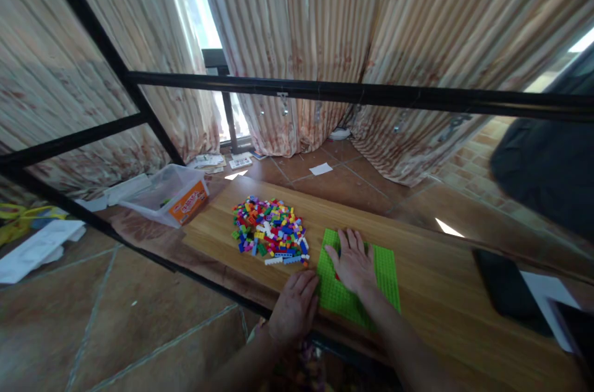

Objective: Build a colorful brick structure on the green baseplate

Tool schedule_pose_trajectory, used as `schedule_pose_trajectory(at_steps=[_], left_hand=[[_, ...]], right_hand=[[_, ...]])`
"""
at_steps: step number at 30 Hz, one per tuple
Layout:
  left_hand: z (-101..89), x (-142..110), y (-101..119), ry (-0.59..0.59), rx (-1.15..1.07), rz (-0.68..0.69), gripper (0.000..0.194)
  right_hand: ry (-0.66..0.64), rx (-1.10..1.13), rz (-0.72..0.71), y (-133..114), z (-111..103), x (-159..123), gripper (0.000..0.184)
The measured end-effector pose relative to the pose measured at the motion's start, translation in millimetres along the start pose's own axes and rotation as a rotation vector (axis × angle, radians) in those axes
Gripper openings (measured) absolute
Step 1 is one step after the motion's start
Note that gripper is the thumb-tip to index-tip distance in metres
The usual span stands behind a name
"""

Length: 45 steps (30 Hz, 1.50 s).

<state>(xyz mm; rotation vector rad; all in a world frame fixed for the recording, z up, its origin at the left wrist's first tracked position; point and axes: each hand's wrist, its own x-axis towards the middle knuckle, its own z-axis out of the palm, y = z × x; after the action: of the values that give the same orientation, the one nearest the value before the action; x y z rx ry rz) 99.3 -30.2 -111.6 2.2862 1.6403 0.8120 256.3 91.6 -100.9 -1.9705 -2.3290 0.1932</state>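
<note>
My right hand (355,262) lies over the green studded baseplate (386,277), palm down with its fingers stretched out. Small bits of blue and red show at the edge of this hand; most of what is beneath it is hidden. At the near edge of the wooden table, my left hand (294,305) rests palm down beside the plate's left side, fingers laid out and holding nothing that I can see. Just beyond it spreads a heap of toy building bricks (269,228) in many colours. Long white and blue bricks (283,259) lie at the heap's near edge.
The wooden table (436,274) bears a dark flat object (505,290) and white paper (550,302) at the right. A clear plastic bin (158,206) with an orange label stands past its left end. A black metal rail (315,89) crosses before the curtains (301,21).
</note>
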Motion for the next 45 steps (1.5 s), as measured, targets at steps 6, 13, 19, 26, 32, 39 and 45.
schedule_pose_trajectory(at_steps=[6, 13, 19, 26, 32, 39, 45], left_hand=[[-1.8, -11, 2, -0.033, -0.058, -0.018, 0.04], [-4.3, -17, 3, -0.068, -0.079, -0.033, 0.046], [-2.9, -17, 1, -0.083, -0.087, -0.036, 0.049], [0.2, -17, -5, -0.09, -0.1, -0.042, 0.053], [0.3, -15, -7, -0.126, -0.087, -0.061, 0.054], [-5.7, -15, 0, -0.088, -0.108, -0.076, 0.055], [-15.5, -16, 17, -0.074, -0.09, -0.099, 0.052]], right_hand=[[0.019, -0.03, 0.003, 4, 5, -10, 0.074], [0.016, -0.036, 0.009, 5, 6, -14, 0.072], [0.032, -0.042, -0.007, 7, 8, -11, 0.069], [0.042, -0.019, -0.006, 5, 11, -9, 0.067], [0.057, 0.024, 0.002, 1, 6, -10, 0.066], [0.126, 0.091, -0.035, 3, 6, -12, 0.064], [0.179, 0.29, -0.041, 19, 18, -4, 0.065]])
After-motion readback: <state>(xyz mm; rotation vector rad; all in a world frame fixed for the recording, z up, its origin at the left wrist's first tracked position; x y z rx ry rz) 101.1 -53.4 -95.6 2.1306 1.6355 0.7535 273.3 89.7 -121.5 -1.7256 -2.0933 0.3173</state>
